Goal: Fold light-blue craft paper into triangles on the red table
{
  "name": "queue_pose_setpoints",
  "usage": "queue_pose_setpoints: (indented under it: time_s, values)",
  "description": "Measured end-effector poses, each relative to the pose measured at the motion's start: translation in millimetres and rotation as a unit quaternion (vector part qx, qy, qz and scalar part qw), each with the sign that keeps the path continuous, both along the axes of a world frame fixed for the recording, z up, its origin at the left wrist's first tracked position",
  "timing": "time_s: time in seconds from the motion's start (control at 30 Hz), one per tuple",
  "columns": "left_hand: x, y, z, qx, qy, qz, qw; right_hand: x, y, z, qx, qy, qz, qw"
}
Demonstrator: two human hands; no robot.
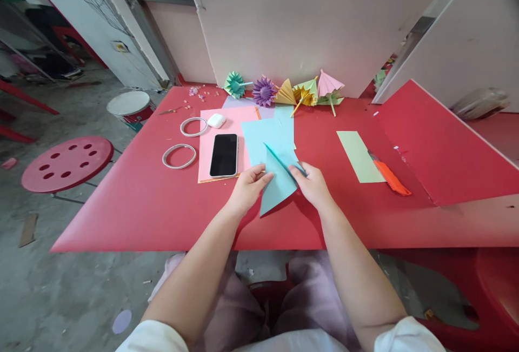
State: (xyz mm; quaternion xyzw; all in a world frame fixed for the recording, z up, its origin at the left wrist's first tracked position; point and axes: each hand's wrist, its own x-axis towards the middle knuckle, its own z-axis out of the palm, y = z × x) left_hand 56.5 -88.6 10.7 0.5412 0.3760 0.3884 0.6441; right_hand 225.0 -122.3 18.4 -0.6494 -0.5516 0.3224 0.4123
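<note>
A light blue sheet of paper (pixel 275 188), partly folded with a raised crease, is held up over the red table. My left hand (pixel 252 183) pinches its left edge between thumb and fingers. On the right side, my right hand (pixel 311 183) grips the same sheet near its fold. Behind it lies more light blue paper (pixel 259 138), flat on the table. A black-screened phone (pixel 224 155) rests on pink paper (pixel 205 149) to the left of my hands.
Two tape rolls (pixel 179 156) and a white earbud case (pixel 216 120) lie left. Paper umbrellas and fans (pixel 264 91) line the back. An orange utility knife (pixel 391 176) touches a pale green strip (pixel 357 154) at right, near a raised red panel (pixel 450 146). A red stool (pixel 67 164) stands left.
</note>
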Motion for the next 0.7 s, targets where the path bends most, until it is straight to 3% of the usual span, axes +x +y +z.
queue_pose_setpoints:
  time_s: [0.1, 0.2, 0.33, 0.47, 0.53, 0.6, 0.63, 0.7]
  values:
    - [-2.5, 1.8, -5.0, 0.049, 0.112, 0.053, 0.991, 16.8, -4.4, -2.6, -0.004, 0.002, -0.074, 0.997]
    - [-3.3, 1.2, -8.4, 0.133, 0.257, 0.057, 0.955, 33.2, -14.7, -9.7, -0.037, 0.006, -0.1, 0.994]
    - [5.9, -7.7, -13.4, 0.281, 0.4, 0.012, 0.872, 47.8, -35.8, -22.9, -0.079, 0.002, -0.091, 0.993]
    - [27.8, -28.3, -25.9, 0.441, 0.437, -0.064, 0.782, 56.0, -58.7, -30.6, -0.093, -0.109, -0.095, 0.985]
    - [38.1, -39.7, -34.7, 0.474, 0.442, -0.126, 0.751, 56.0, -68.1, -30.0, -0.064, -0.209, -0.145, 0.965]
    - [44.7, -48.4, -42.8, 0.489, 0.456, -0.155, 0.727, 51.8, -75.1, -27.7, 0.022, -0.301, -0.199, 0.932]
    - [46.3, -51.2, -45.9, 0.496, 0.461, -0.16, 0.718, 48.4, -77.7, -26.8, 0.071, -0.335, -0.2, 0.918]
    - [47.0, -53.8, -50.0, 0.509, 0.465, -0.161, 0.706, 40.9, -81.7, -26.4, 0.138, -0.383, -0.135, 0.903]
